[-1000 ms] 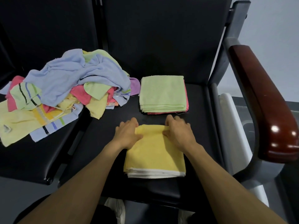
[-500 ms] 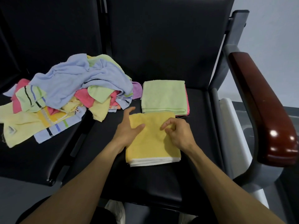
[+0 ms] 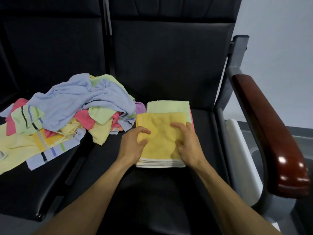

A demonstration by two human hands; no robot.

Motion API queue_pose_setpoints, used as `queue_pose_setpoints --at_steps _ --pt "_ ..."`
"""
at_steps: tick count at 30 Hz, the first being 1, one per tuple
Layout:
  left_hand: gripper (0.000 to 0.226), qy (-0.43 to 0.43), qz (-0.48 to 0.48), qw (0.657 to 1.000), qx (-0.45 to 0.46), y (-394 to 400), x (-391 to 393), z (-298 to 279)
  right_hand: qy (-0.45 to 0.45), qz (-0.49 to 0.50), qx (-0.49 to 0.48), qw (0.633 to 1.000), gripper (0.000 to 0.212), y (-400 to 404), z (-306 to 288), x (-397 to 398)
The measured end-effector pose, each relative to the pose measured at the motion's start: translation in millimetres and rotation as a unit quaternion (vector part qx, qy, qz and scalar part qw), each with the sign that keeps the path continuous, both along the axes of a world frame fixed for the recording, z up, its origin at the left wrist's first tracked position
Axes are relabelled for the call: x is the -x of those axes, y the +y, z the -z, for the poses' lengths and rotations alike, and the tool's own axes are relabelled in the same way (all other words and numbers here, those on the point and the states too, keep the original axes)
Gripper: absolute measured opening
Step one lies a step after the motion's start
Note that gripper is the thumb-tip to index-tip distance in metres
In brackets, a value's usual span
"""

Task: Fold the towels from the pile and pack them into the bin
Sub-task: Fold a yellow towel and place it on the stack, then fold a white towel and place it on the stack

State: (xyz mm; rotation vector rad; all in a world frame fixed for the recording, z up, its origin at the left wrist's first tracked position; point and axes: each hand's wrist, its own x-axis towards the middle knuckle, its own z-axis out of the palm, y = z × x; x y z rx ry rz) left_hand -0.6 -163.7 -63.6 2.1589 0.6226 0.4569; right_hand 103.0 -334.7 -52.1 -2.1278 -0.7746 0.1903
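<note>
Slid toward twelve o'clock since before, the folded yellow towel now overlaps the green stack dead ahead, left hand pinching its nine o'clock edge, right hand curled gripping its three o'clock side, both equally near.

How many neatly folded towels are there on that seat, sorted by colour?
Yellow towel: 1, gripped by the left hand and right hand
Green towel: 1
Pink towel: 1, only an edge shows under the green one
Total: 3 folded that I can tell; the loose pile is not counted.
</note>
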Motion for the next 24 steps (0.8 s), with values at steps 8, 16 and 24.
queue_pose_setpoints --at_steps 8,16,24 --pt "0.038 0.012 0.02 1.0 -0.01 33 -103 -22 0.006 0.082 0.065 0.994 0.038 31 -15 -88" --pt "0.05 0.077 0.117 0.976 -0.168 40 -142 11 -0.06 0.027 0.196 0.978 0.057 53 34 -114" --pt "0.064 0.252 0.173 0.932 -0.195 45 -143 19 -0.121 0.014 0.333 0.935 0.055 65 30 -120"
